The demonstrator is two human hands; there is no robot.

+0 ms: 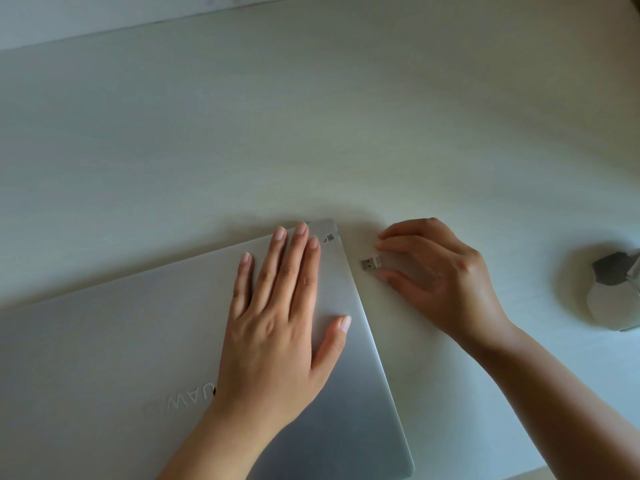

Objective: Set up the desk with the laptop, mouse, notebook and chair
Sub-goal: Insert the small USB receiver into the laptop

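A closed silver laptop [121, 341] lies flat on the pale desk [311, 133], turned at an angle, its far right corner near the middle of the view. My left hand [280, 323] rests flat on its lid with fingers spread, holding nothing. Just right of the laptop's right edge, my right hand [436, 275] pinches a small USB receiver [370, 264] between thumb and fingers, its metal plug pointing at the laptop's side and a short gap away. A grey and white mouse [613, 296] sits at the far right edge, partly cut off. No notebook or chair is in view.
The desk's back edge meets a light wall [104, 15] along the top. A front corner of the desk shows at the bottom right, under my right forearm.
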